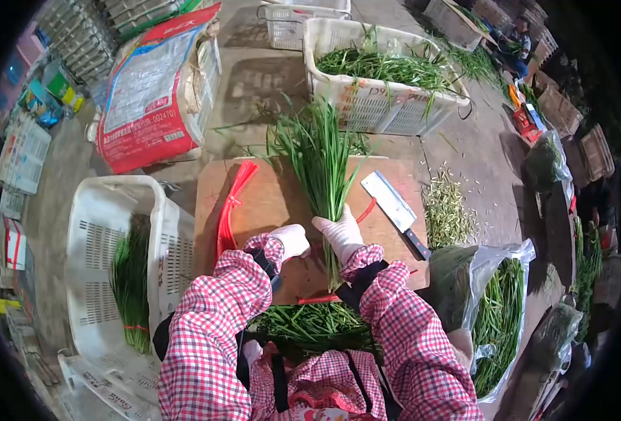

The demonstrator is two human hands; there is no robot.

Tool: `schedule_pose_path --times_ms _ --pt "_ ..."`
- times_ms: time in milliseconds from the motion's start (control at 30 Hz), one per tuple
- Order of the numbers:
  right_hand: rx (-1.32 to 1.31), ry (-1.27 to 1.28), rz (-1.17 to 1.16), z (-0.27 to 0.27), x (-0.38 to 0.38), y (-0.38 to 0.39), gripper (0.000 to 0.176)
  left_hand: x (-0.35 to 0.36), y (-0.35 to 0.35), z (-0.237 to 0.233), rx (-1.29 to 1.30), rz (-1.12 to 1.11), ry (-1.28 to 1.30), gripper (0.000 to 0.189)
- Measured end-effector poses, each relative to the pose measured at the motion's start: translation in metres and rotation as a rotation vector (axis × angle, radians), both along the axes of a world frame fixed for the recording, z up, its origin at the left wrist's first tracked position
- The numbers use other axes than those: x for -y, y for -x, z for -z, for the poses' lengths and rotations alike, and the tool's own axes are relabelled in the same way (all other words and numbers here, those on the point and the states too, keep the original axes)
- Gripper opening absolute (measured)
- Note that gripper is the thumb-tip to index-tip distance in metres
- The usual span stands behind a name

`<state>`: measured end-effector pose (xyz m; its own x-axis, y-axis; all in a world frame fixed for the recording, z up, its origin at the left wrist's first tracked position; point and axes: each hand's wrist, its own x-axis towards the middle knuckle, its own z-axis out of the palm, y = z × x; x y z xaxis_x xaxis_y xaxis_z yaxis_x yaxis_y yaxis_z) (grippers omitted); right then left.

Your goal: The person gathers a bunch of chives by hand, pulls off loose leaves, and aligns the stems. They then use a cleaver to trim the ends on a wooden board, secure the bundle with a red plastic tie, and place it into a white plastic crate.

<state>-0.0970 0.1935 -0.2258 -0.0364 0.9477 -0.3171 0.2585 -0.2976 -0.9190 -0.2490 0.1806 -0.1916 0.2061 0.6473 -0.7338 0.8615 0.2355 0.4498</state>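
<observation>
A bundle of long green stalks (324,165) lies over the wooden board (261,203), its leafy tips past the far edge. My right hand (340,231), in a white glove, is wrapped round the stalks near their lower ends. My left hand (292,241), gloved too, is just left of the stalks, closed; whatever its fingers hold is hidden. A bunch of red ties (234,203) rests on the board's left side. On the right side lies a cleaver (389,201) with a black handle, a loose red tie (367,210) beside it.
A white crate (157,210) with a tied bundle stands left. Another crate (387,105) of greens is beyond the board. Cut pieces (447,210) litter the floor at right, near a plastic bag of greens (500,316). A red sack (145,105) is upper left; a person (517,45) is far right.
</observation>
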Motion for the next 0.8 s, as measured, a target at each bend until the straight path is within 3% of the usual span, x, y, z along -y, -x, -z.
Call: schedule_pose_path --times_ms 33,167,233,267,367,400,433,467,567,633,667,700,767,800 --pt "0.001 0.005 -0.006 -0.001 0.001 0.003 0.063 0.001 0.004 0.003 0.001 -0.006 0.005 0.028" --pt "0.053 -0.134 0.013 -0.014 0.014 0.010 0.075 0.000 0.006 0.022 -0.190 0.962 -0.277 0.034" --pt "0.307 -0.178 0.034 -0.020 0.019 0.012 0.083 0.004 0.008 0.019 -0.078 0.057 -0.096 0.031" --pt "0.285 -0.200 0.003 -0.022 0.021 0.013 0.089 0.010 0.009 -0.017 -0.059 -0.052 -0.034 0.027" --pt "0.456 -0.268 -0.094 -0.030 0.030 0.003 0.089 0.008 0.015 0.004 0.000 -0.147 -0.002 0.026" --pt "0.390 -0.225 -0.105 -0.020 0.029 -0.008 0.086 0.011 0.017 0.005 0.048 -0.186 -0.041 0.020" --pt "0.323 -0.184 -0.116 -0.010 0.026 -0.020 0.083 0.006 0.010 0.005 -0.071 -0.189 0.016 0.016" --pt "0.300 -0.043 -0.140 -0.054 0.033 -0.029 0.078 0.008 0.016 0.008 -0.003 -0.180 0.021 0.015" --pt "0.117 -0.222 -0.135 -0.063 0.054 -0.068 0.054 0.010 0.018 0.010 0.011 -0.231 0.031 0.014" --pt "-0.173 -0.050 -0.292 -0.089 0.080 -0.081 0.041 0.010 0.025 0.025 0.150 -0.256 0.030 0.015" --pt "-0.151 0.046 -0.417 -0.091 0.094 -0.087 0.036 0.015 0.029 0.006 0.252 -0.280 0.067 0.017" --pt "0.053 0.241 -0.677 -0.112 0.101 -0.084 0.033 0.015 0.031 0.011 0.232 -0.257 0.072 0.017" --pt "0.129 -0.369 -0.981 -0.074 0.126 -0.077 0.034 0.019 0.037 0.020 0.368 -0.391 0.145 0.020" --pt "0.119 -0.371 -0.974 -0.071 0.127 -0.077 0.034 0.019 0.037 0.020 0.357 -0.387 0.147 0.020"
